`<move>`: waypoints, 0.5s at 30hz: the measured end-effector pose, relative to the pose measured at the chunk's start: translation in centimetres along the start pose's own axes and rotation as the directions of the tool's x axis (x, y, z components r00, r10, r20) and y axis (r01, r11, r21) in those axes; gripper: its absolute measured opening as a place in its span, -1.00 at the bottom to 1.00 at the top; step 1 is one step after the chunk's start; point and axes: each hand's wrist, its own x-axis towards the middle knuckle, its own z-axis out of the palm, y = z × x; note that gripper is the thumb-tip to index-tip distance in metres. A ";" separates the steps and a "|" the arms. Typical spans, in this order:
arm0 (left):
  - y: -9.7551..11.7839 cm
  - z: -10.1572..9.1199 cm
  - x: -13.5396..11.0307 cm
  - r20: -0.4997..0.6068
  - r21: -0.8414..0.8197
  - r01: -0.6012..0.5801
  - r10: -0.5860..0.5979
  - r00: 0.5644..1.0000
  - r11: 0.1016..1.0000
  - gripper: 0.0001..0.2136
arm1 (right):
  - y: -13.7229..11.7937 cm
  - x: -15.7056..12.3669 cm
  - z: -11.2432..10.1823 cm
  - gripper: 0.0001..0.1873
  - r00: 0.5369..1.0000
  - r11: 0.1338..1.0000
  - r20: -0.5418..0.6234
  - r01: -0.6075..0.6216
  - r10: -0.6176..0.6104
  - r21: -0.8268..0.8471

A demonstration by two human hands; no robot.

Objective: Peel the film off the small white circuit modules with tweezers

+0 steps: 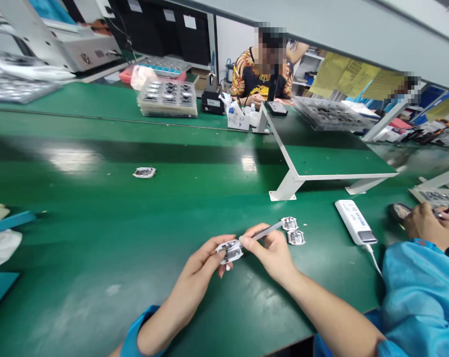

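One white housing (pixel 233 253), partly behind left fingers (pixel 214 261)

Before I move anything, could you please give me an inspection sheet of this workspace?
Surface: green bench, with patches of glare.
Job's things: unit in the left hand; thin tool in the right hand; two units side by side past the right hand; lone unit farther off, to the left.
Clutter: white bag at the left edge; stacked trays and white box at the back.
Hands: both closed on what they hold; one tool end is at the held unit, contact unclear.
Cables: white cable from the white device.
Surroundings: stand; co-worker's blue sleeve at right; another person opposite.
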 end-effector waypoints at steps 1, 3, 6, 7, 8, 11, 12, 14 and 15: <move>0.0 0.0 0.0 0.003 0.018 -0.009 0.009 1.000 1.000 -0.54 | 0.0 0.0 0.0 -0.81 1.000 1.000 -0.002 -0.001 0.001 -0.006; -0.1 0.1 0.1 0.011 0.047 -0.017 0.016 1.000 0.999 -0.54 | -0.1 0.0 0.1 -0.81 1.000 1.000 -0.004 -0.006 0.006 -0.011; 0.0 0.2 0.1 0.018 0.080 -0.019 0.018 1.000 0.997 -0.54 | 0.0 0.0 0.2 -0.80 1.000 1.000 -0.006 -0.026 0.026 0.013; 0.0 0.2 0.0 0.017 0.091 -0.024 0.023 1.000 0.996 -0.54 | 0.0 0.0 0.3 -0.80 0.999 0.999 -0.010 -0.033 0.034 0.028; 0.1 0.2 -0.1 0.015 0.100 -0.028 0.027 1.000 0.995 -0.54 | 0.1 0.0 0.3 -0.79 0.999 0.998 -0.015 -0.039 0.040 0.044; 0.2 0.2 -0.3 0.021 0.115 -0.030 0.028 0.999 0.993 -0.55 | 0.2 0.1 0.4 -0.80 0.999 0.996 -0.029 -0.042 0.044 0.078; 0.2 0.1 -0.3 0.025 0.115 -0.027 0.024 0.999 0.993 -0.54 | 0.2 0.1 0.4 -0.81 0.999 0.996 -0.029 -0.037 0.040 0.081; 0.2 0.1 -0.3 0.036 0.114 -0.023 0.019 0.999 0.993 -0.53 | 0.1 0.1 0.3 -0.83 0.999 0.997 -0.022 -0.025 0.027 0.079; 0.2 0.1 -0.3 0.041 0.113 -0.025 0.020 0.999 0.993 -0.53 | 0.1 0.1 0.3 -0.83 1.000 0.997 -0.016 -0.020 0.022 0.077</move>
